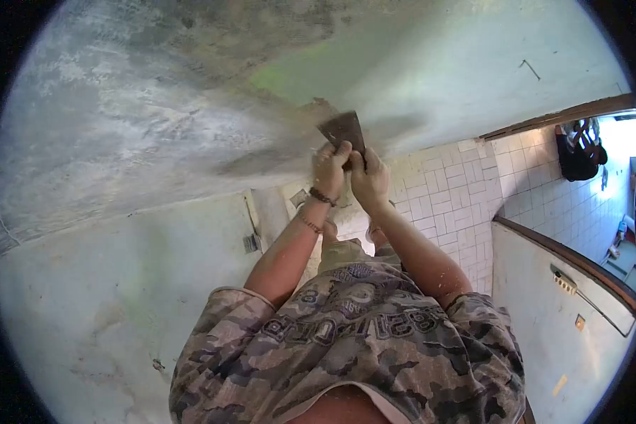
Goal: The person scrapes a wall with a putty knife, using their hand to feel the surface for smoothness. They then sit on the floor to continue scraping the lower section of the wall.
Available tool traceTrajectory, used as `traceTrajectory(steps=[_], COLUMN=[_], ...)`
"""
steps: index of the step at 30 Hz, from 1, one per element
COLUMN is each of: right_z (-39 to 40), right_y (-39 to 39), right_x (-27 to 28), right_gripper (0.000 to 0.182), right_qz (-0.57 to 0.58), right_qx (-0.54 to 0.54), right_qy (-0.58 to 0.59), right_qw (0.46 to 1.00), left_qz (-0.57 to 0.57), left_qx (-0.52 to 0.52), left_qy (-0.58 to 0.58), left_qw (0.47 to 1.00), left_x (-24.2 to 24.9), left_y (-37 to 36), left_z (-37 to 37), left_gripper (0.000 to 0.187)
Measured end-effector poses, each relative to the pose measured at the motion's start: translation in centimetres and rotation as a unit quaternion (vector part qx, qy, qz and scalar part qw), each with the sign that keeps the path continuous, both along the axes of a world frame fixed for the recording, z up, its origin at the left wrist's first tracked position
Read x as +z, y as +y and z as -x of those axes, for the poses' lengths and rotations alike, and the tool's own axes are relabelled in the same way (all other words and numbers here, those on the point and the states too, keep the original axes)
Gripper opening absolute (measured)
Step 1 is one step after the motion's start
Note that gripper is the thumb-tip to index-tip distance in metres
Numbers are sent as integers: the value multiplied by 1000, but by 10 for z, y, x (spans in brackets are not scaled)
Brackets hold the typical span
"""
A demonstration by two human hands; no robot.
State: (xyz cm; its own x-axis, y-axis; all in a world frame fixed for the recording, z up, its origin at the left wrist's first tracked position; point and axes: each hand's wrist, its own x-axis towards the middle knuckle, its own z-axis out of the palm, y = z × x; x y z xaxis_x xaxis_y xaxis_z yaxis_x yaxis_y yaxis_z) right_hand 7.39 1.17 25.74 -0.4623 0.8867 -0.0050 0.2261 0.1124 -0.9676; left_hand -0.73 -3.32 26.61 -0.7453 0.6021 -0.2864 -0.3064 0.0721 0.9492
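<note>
Both my hands are closed around a broad-bladed scraper (344, 130), its dark blade pointing up at the wall (403, 85). My left hand (328, 172), with beaded bracelets (323, 196) on the wrist, grips it from the left, thumb along the base of the blade. From the other side my right hand (372, 181) presses its fingers on the same tool, so the handle is mostly hidden. Around the blade tip the wall surface changes from patchy grey to pale green paint, and a ragged brown patch (320, 107) borders the blade.
White tiles (445, 184) cover the floor below. At the right a doorway with a wooden frame (558, 116) leads to a brighter room, where a dark bag-like item (576, 159) shows. A power strip (564, 280) with a cable hangs on the right wall.
</note>
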Motion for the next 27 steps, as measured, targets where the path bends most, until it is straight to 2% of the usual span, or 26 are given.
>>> traceTrajectory(steps=[1, 3, 4, 5, 7, 8, 9, 11, 13, 15, 16, 19, 20, 23, 24, 26, 27], right_z=[-5, 10, 19, 22, 22, 15, 10, 1, 4, 8, 8, 6, 4, 4, 9, 15, 15], right_y=[-5, 3, 11, 13, 19, 16, 10, -9, -7, -14, -11, -1, -1, 4, 14, 26, 27], right_x=[-10, 15, 39, 55, 58, 51, 42, 19, 19, 50, 67, 65, 64, 66, 81, 108, 102], right_gripper=[16, 16, 16, 17, 16, 16, 15, 16, 16, 17, 18, 17, 17, 19, 19, 25, 25], right_qz=[48, 8, -40, -83, -61, -32, -1, 20, 40, 64, 32, 5, 18, 63, 64, 0, -5], right_qx=[-3, -37, -41, -40, -28, -12, 3, 2, -9, -24, -10, 25, 15, 55, 52, 114, 117], right_qy=[-43, -29, 10, 45, 27, 47, 66, 35, 6, 17, 7, 53, 30, 49, 48, 39, 43], right_qw=[998, 999, 998, 995, 997, 998, 998, 999, 999, 997, 999, 998, 999, 995, 995, 993, 992], left_qz=[-1, 49, 89, 100, 43, 27, 23, 95, 105, 26, -40, -35, -30, -6, 7, 23, 18], left_qx=[0, -36, -53, -53, -75, -45, -42, -33, -37, -23, -13, -18, -14, -15, 9, -26, -59], left_qy=[0, 70, 178, 166, 209, 223, 226, 149, 118, 48, 74, 135, 61, 71, 187, 185, 202], left_qw=[1000, 996, 979, 979, 974, 973, 973, 984, 987, 998, 996, 990, 998, 997, 982, 982, 977], left_x=[0, 5, 37, 54, 77, 68, 52, 15, 14, 53, 70, 54, 57, 50, 83, 108, 115], left_y=[-3, 1, 6, 4, 12, 10, 6, -6, -5, -8, -4, -1, 1, -5, 4, 0, 3], left_z=[0, 8, 16, 16, 23, 16, 11, 6, 11, 8, 5, 12, 6, 8, 10, 19, 28], left_gripper=[20, 24, 29, 29, 33, 32, 32, 29, 23, 18, 17, 16, 17, 20, 24, 25, 26])
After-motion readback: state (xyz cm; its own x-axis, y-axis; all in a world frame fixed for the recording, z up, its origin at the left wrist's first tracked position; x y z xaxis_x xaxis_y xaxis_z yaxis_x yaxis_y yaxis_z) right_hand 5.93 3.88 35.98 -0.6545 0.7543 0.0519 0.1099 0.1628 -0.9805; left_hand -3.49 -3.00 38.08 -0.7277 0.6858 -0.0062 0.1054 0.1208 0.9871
